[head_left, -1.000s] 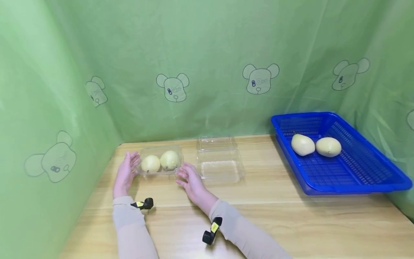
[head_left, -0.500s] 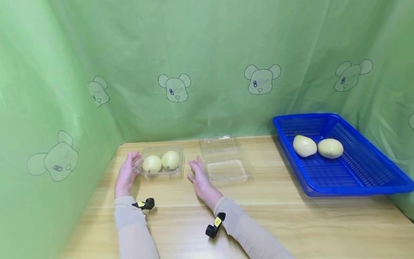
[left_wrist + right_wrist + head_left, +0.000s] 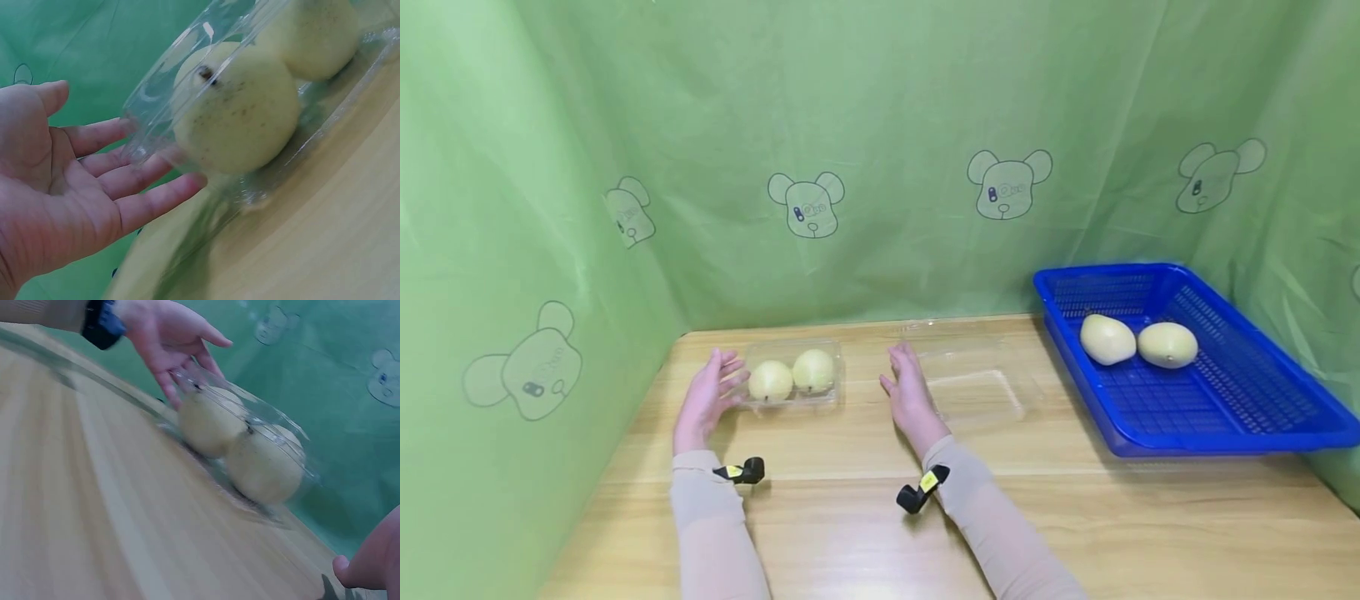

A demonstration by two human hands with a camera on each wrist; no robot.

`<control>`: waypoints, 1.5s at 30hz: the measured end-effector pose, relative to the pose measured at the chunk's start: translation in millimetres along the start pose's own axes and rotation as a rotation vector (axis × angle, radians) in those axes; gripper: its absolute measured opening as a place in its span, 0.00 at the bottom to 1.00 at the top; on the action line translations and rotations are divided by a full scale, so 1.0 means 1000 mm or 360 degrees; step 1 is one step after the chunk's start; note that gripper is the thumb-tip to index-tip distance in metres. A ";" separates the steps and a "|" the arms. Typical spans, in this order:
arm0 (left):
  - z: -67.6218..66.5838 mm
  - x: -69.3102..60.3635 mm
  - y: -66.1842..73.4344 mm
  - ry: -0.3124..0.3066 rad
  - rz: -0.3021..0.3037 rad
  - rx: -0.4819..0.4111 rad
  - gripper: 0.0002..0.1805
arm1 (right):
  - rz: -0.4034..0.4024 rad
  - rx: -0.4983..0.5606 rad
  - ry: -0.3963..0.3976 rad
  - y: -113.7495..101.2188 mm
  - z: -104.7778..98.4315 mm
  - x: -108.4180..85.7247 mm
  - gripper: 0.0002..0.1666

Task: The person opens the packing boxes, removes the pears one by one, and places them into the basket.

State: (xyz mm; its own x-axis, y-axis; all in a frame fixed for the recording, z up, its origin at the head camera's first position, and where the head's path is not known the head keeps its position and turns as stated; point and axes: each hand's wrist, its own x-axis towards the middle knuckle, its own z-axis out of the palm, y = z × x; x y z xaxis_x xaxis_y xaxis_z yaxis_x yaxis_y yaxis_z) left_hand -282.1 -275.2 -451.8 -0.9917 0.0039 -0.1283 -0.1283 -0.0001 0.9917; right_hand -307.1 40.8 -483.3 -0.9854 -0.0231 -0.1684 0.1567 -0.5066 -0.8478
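Note:
Two pale yellow-green round fruits [image 3: 771, 382] sit side by side in a clear plastic box [image 3: 827, 402] on the table's left part. At its left end my left hand [image 3: 706, 400] touches the plastic with extended fingers; the left wrist view shows that palm [image 3: 62, 194] facing the box. My right hand [image 3: 913, 400] is upright with fingers extended, against the left side of an open clear box [image 3: 1018, 404] with its lid folded back. In the right wrist view only part of my right hand [image 3: 375, 556] shows.
A blue basket [image 3: 1225, 442] with two pale fruits [image 3: 1168, 345] stands on the right of the wooden table [image 3: 820, 533]. Green curtains [image 3: 895, 100] with bear-head prints enclose the back and sides.
My right hand has left the filled box's side and moved right, and the open box has slid right with it. The filled box and my left hand have shifted slightly right.

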 end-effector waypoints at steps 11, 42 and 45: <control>0.035 0.009 0.011 -0.0144 -0.0033 0.0134 0.38 | -0.0014 -0.0022 0.0060 -0.016 -0.013 0.006 0.33; 0.102 -0.005 0.057 0.0000 0.0252 0.0673 0.29 | -0.0010 -0.0094 0.0170 -0.030 -0.013 0.009 0.23; 0.111 -0.010 0.061 -0.0012 0.0316 0.0674 0.28 | -0.0002 -0.0107 0.0163 -0.030 -0.013 0.009 0.23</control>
State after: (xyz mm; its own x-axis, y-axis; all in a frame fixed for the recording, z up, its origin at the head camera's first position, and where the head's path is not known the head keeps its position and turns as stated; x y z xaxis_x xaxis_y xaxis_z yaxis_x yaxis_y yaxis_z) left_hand -279.5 -164.2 -389.9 -0.9967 0.0522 0.0623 0.0782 0.4064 0.9103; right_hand -319.5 66.5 -466.0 -0.9744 0.0674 -0.2146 0.1627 -0.4477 -0.8793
